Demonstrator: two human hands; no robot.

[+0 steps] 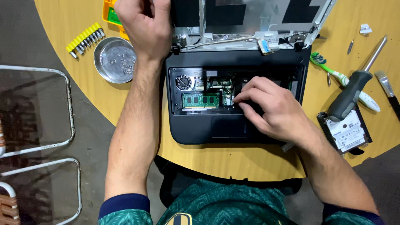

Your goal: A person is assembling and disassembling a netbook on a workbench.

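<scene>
A: Laptop [233, 129] sits centre frame on the round bench [71, 16], keyboard off, insides showing. Lid tilted back at top centre.

B: Hands?

A: Right hand [271, 110] lies inside the open bay, right of centre, fingers [243, 95] pinched together over the board. Too small to tell whether they hold anything. Left hand [146, 25] at top, left of centre, curled closed at the lid's left hinge corner; what it grips, can't tell.

B: Green RAM [201, 100]?

A: Lower left of the bay, below the fan [183, 82], just left of the right fingertips, not touching.

B: Room around it?

A: Laptop's front edge is near the bench's lower edge. Left side: screw dish [114, 59] and yellow bit row [85, 39] upper left, bare wood between them and the laptop. Right side is crowded: toothbrush [343, 79], screwdriver [354, 89], brush [387, 85]; hard drive [348, 131] close to the bench edge, lower right.
</scene>
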